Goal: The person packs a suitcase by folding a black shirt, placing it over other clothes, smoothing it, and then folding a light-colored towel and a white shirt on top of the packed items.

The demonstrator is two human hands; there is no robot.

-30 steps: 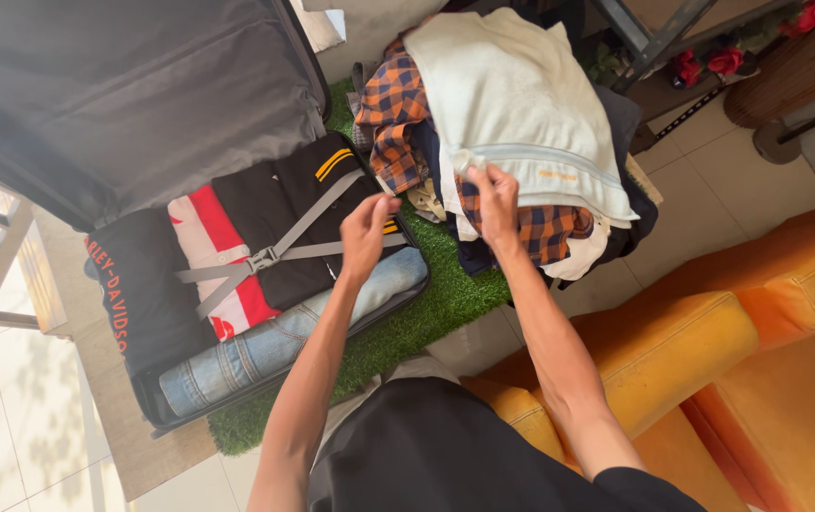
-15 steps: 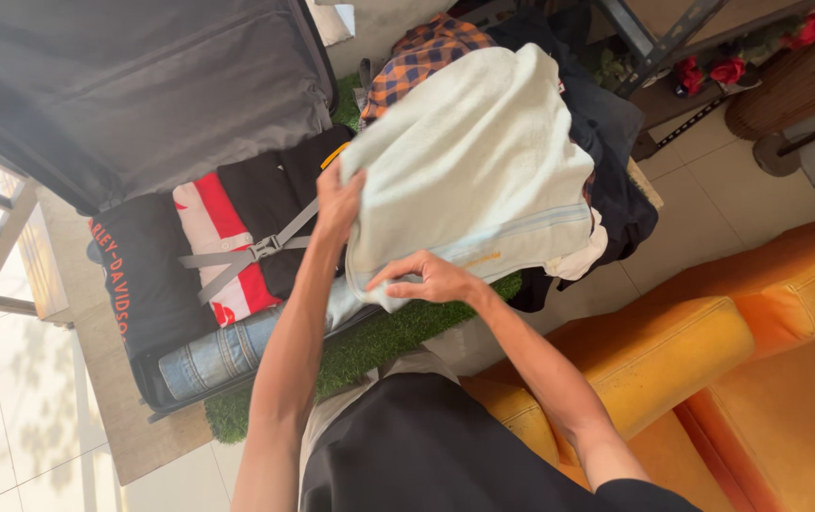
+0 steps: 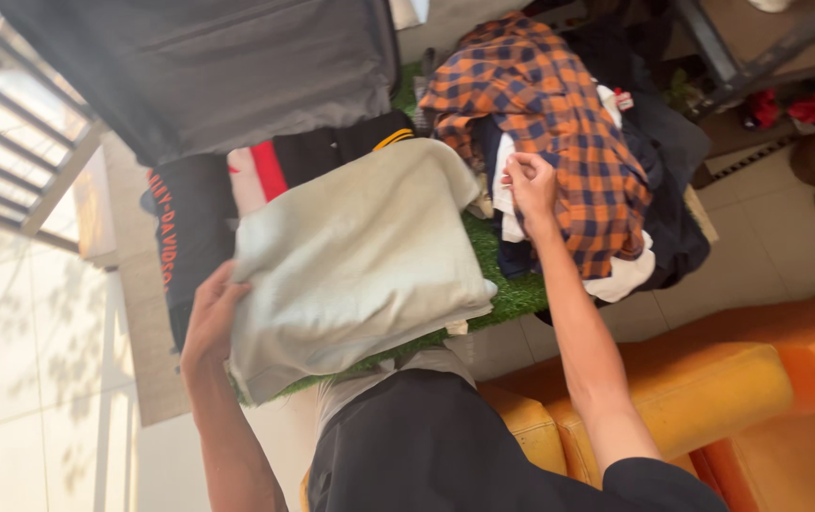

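My left hand (image 3: 210,315) holds the left edge of a folded cream garment (image 3: 355,256), which lies spread over the open suitcase (image 3: 190,237). Under it show black and red-white folded clothes (image 3: 265,166). My right hand (image 3: 529,185) reaches to the pile of clothes (image 3: 616,190) on the right and pinches the edge of an orange-and-navy checked shirt (image 3: 559,114), next to a white piece beneath it. The suitcase's grey lid (image 3: 218,66) stands open behind.
A green grass-like mat (image 3: 512,294) lies under the suitcase and pile. Orange cushions (image 3: 711,389) sit at the lower right. A dark metal frame and red flowers (image 3: 787,106) are at the upper right. White tiled floor and a railing (image 3: 19,142) are on the left.
The cream garment came off the pile and moved left onto the suitcase. My right hand let go of it and went back to the checked shirt on the pile.
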